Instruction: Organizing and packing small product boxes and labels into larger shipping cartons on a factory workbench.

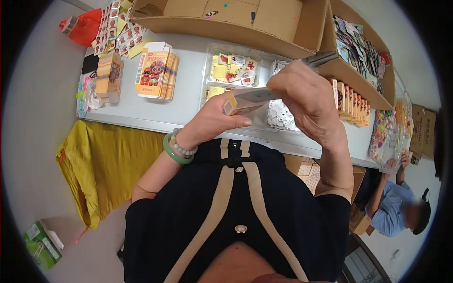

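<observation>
A small flat cardboard box (pixel 247 100), yellow and pale grey, is held tilted above the near side of the table. My left hand (pixel 210 115) grips its left end, thumb along the near side. My right hand (pixel 306 96) is closed, its curled fingertips at the box's right end; whatever lies under those fingers is hidden. Beyond and below the hands, a clear plastic tray (pixel 206 66) contains yellow-and-white stickers (pixel 231 68) and small white pieces (pixel 279 114). To the left stand a stack of flat printed cartons (pixel 152 73) and another stack on edge (pixel 109 78).
An open cardboard carton (pixel 226 23) spans the table's far side. Another carton (pixel 384 92) holds many packets (pixel 358 47). Filled boxes (pixel 350 101) line up at right, near bags of colourful bits (pixel 380 129). Sticker sheets (pixel 118 30) lie far left. Another person (pixel 394 207) works at right.
</observation>
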### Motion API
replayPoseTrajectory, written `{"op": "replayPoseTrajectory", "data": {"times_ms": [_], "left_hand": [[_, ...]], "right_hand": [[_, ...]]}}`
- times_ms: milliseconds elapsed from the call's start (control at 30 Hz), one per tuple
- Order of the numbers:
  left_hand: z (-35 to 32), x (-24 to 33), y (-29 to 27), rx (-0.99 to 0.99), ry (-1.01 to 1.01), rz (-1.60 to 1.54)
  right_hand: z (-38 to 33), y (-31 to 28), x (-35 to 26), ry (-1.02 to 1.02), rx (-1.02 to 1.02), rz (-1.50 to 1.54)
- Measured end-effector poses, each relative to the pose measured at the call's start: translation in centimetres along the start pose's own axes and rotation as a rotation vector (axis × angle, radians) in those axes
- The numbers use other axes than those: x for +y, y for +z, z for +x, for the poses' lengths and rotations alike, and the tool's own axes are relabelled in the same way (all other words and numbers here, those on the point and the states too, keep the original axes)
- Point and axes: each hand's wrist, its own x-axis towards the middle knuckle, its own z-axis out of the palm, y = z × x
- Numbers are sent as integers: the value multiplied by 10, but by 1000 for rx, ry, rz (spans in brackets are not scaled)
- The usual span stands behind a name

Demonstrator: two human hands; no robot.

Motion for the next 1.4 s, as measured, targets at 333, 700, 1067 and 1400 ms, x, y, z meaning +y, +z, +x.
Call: {"op": "replayPoseTrajectory", "data": {"times_ms": [333,700,1067,1400], "left_hand": [[0,-3,-10,9,-47,-42],[-2,-1,-32,313,57,-147],[3,0,-29,281,17,-113],[-3,-1,-16,211,-34,-60]], "right_hand": [[7,19,-10,-58,-35,-128],[-44,50,41,481,-162,-248],[-91,66,50,697,-340,-319],[-108,58,67,680,30,179]]}}
